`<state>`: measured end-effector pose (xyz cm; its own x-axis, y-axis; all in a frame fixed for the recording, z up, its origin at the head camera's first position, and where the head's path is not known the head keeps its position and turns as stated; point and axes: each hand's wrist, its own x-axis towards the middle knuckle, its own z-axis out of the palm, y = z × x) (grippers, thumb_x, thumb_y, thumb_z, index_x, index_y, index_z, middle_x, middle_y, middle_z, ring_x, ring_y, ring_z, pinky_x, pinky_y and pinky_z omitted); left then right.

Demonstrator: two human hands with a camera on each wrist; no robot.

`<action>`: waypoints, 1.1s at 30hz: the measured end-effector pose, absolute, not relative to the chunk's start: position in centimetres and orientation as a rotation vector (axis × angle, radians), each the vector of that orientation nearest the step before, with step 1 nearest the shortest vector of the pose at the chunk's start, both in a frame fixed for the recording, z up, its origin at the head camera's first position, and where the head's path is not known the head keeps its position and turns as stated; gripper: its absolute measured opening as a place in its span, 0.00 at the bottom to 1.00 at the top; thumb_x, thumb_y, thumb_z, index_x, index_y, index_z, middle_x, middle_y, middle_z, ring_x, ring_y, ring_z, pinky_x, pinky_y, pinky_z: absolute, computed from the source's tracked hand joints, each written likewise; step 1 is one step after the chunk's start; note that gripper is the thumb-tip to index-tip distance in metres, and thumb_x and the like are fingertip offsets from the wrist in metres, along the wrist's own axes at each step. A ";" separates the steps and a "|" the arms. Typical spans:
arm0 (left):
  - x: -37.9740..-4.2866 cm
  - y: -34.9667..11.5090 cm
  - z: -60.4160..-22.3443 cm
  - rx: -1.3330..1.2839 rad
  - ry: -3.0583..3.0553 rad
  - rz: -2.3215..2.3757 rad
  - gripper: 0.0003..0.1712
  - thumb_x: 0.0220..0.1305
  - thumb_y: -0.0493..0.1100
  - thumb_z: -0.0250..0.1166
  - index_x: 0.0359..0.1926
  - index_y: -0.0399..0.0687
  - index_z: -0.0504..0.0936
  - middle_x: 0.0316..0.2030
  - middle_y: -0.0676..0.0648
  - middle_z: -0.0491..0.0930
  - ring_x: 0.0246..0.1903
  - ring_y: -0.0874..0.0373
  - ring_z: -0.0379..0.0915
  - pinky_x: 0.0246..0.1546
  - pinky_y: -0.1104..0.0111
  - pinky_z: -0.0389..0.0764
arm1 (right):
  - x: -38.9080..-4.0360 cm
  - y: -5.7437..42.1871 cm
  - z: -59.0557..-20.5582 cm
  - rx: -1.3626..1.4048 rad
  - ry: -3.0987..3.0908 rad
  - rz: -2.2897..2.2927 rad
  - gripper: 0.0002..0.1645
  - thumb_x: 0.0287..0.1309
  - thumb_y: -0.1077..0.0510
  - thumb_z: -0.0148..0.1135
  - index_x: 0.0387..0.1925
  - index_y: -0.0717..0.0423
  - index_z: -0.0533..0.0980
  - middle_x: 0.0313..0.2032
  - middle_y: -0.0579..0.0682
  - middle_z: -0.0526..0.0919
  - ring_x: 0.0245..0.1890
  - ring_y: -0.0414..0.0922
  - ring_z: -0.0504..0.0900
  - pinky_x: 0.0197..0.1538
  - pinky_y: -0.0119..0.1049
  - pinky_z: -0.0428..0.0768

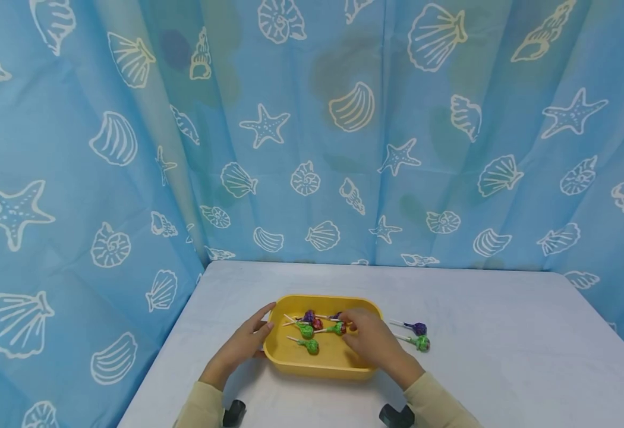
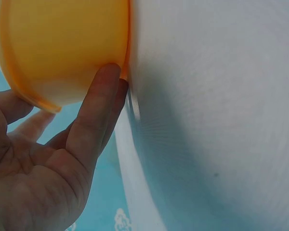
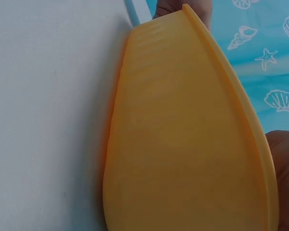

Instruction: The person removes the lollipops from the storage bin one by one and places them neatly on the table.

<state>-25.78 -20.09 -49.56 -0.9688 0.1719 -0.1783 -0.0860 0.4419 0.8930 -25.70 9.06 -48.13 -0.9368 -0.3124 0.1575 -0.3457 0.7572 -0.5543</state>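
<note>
A yellow tray stands on the table with several wrapped lollipops in it. My left hand is at its left end; in the left wrist view the fairly straight fingers touch the outer wall, with the thumb by the rim. My right hand reaches in over the tray's right side. Its fingertips and thumb pinch a green and red lollipop. Beside them lies a purple lollipop, partly covered by the hand. A green lollipop lies nearer the tray's front. The right wrist view shows mostly the tray's outer wall.
Right of the tray, a purple lollipop and a green lollipop lie on the white-covered table. A blue curtain with shell and starfish prints hangs behind the table and along its left side.
</note>
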 end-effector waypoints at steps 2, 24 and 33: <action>-25.7 -20.1 -49.6 0.069 2.455 1.535 0.32 0.79 0.47 0.54 0.79 0.55 0.59 0.66 0.29 0.69 0.47 0.48 0.79 0.39 0.57 0.87 | -25.7 8.9 -48.2 0.545 -2.901 0.908 0.20 0.57 0.62 0.73 0.52 0.57 0.81 0.49 0.52 0.83 0.44 0.50 0.84 0.49 0.46 0.85; -25.9 -20.0 -49.9 0.059 2.454 1.528 0.32 0.79 0.47 0.54 0.79 0.57 0.59 0.66 0.29 0.68 0.48 0.48 0.79 0.40 0.57 0.87 | -27.0 7.8 -48.4 0.430 -3.013 0.737 0.17 0.56 0.61 0.74 0.48 0.57 0.84 0.44 0.51 0.84 0.46 0.50 0.82 0.58 0.51 0.81; -26.0 -20.1 -49.8 0.058 2.456 1.526 0.32 0.79 0.48 0.54 0.79 0.58 0.59 0.66 0.30 0.68 0.48 0.48 0.79 0.41 0.57 0.87 | -27.4 7.3 -48.5 0.420 -3.047 0.715 0.16 0.55 0.62 0.75 0.46 0.57 0.85 0.40 0.48 0.85 0.41 0.47 0.81 0.56 0.50 0.82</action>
<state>-25.96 -20.07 -49.81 -0.9683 0.1637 -0.1886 -0.0966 0.4509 0.8874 -27.38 7.25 -48.53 -0.9645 -0.2602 0.0446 -0.2529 0.8621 -0.4392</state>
